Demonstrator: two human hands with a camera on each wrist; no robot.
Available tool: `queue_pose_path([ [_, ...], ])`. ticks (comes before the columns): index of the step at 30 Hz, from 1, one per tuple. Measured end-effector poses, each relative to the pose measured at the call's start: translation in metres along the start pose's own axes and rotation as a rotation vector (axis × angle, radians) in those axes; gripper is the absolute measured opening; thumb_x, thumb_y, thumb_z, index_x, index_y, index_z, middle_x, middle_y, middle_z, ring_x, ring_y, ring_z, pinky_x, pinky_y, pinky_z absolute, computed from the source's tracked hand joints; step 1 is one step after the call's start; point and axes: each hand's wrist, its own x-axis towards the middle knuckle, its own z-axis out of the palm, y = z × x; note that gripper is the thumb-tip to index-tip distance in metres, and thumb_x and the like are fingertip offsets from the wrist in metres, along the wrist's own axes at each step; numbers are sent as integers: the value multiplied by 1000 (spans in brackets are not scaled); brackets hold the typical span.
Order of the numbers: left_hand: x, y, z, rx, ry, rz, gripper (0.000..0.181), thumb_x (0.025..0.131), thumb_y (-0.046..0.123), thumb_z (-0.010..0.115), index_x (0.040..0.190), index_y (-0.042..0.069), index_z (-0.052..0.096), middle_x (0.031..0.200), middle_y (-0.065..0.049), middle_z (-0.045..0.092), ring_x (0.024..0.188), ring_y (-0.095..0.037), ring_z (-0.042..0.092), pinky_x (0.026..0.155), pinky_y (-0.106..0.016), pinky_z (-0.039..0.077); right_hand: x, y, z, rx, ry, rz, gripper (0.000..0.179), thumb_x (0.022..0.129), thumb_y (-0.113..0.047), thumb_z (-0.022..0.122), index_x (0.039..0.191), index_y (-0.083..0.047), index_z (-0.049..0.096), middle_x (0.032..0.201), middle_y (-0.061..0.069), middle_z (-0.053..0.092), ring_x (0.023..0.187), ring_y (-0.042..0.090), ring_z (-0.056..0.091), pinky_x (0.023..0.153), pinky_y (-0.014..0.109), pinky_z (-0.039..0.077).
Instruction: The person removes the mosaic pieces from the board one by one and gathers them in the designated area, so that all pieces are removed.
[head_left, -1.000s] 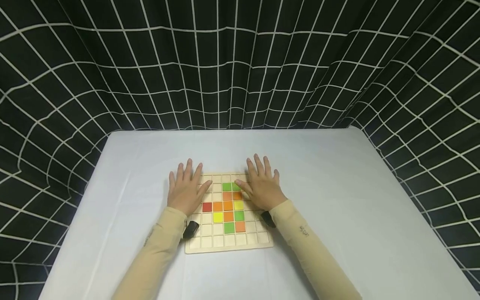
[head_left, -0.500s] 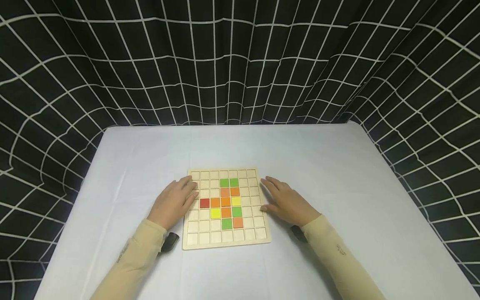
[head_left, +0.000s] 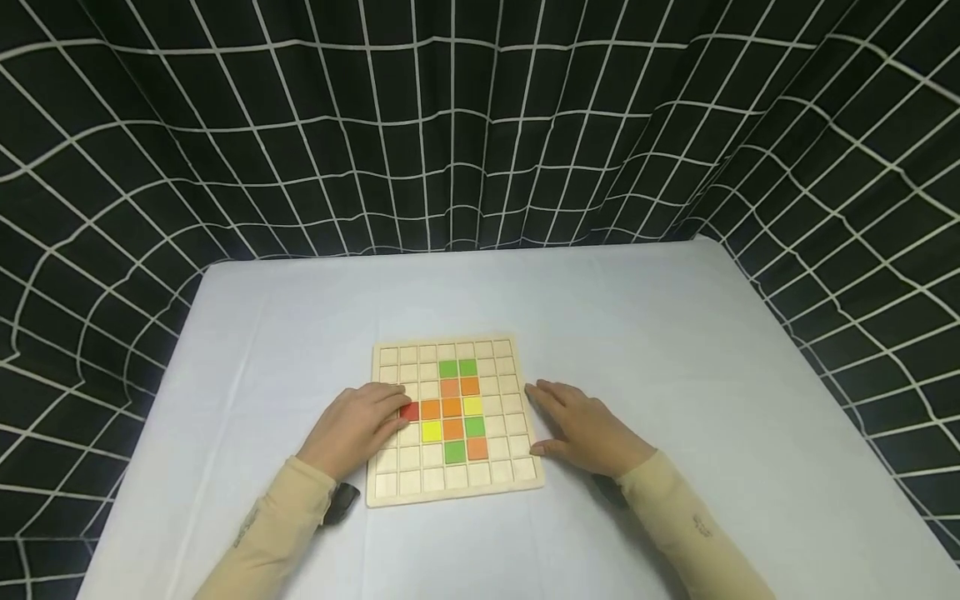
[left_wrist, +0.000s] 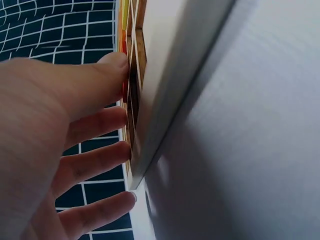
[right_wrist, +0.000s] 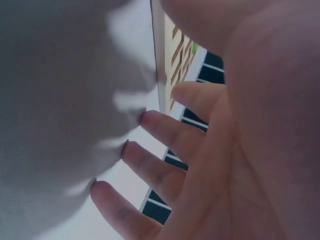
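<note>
A square wooden grid board (head_left: 409,482) lies flat on the table, with green, orange, yellow and red square tiles set in its middle cells. Over its left edge reaches my left hand (head_left: 352,429), fingertips at the red tile (head_left: 410,412). In the left wrist view the thumb (left_wrist: 95,82) touches the board near something red, while the other fingers stay spread and nearly straight along the board. My right hand (head_left: 596,433) rests beside the right edge, its fingers relaxed and holding nothing. In the right wrist view several fingertips touch the cloth close to the board's side (right_wrist: 161,65).
A white cloth (head_left: 675,350) covers the table. Behind it and at both sides hangs a black curtain (head_left: 465,142) with white grid lines. A small black device (head_left: 341,504) sits at the left wrist.
Both hands have pulled back from over the board to its sides. The left fingers have since moved inward to the red tile; the right hand has slid slightly nearer. The tiles keep their places.
</note>
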Motion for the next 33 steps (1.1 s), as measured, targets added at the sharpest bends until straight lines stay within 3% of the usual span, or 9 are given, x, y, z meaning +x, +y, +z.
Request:
queue_pose_path([
  [11, 1, 2, 0, 8, 33, 53, 26, 85, 21, 74, 107, 8, 70, 113, -3, 64, 106, -20, 59, 79, -36, 51, -4, -2, 5, -23, 18, 4, 78, 84, -53, 64, 145, -11, 40, 150, 12, 38, 136, 34, 37, 97, 55, 42],
  [17, 4, 5, 0, -25, 25, 54, 27, 88, 18, 69, 115, 16, 67, 110, 3, 66, 105, -16, 60, 78, -32, 47, -6, 0, 9, -39, 39, -5, 76, 86, -55, 60, 145, -11, 40, 151, 12, 37, 137, 33, 36, 97, 55, 42],
  [23, 6, 5, -1, 17, 33, 135, 27, 90, 12, 65, 113, 25, 69, 102, 8, 66, 99, -14, 61, 86, -40, 41, -5, -1, 11, -35, 60, -8, 76, 85, -53, 62, 144, -11, 41, 150, 12, 37, 137, 33, 36, 97, 55, 42],
  [29, 4, 4, -2, -18, 6, 124, 17, 92, 19, 64, 106, 26, 70, 100, 7, 62, 94, -12, 58, 76, -32, 41, -6, 0, 14, -40, 58, 12, 77, 85, -54, 63, 145, -12, 41, 150, 11, 37, 137, 33, 36, 98, 55, 41],
  [33, 3, 3, -2, -53, 23, 120, 15, 91, 21, 66, 104, 27, 70, 98, 8, 62, 91, -10, 57, 72, -28, 41, -5, 1, 14, -42, 56, 13, 77, 85, -55, 63, 145, -12, 41, 150, 12, 37, 137, 33, 36, 98, 55, 41],
])
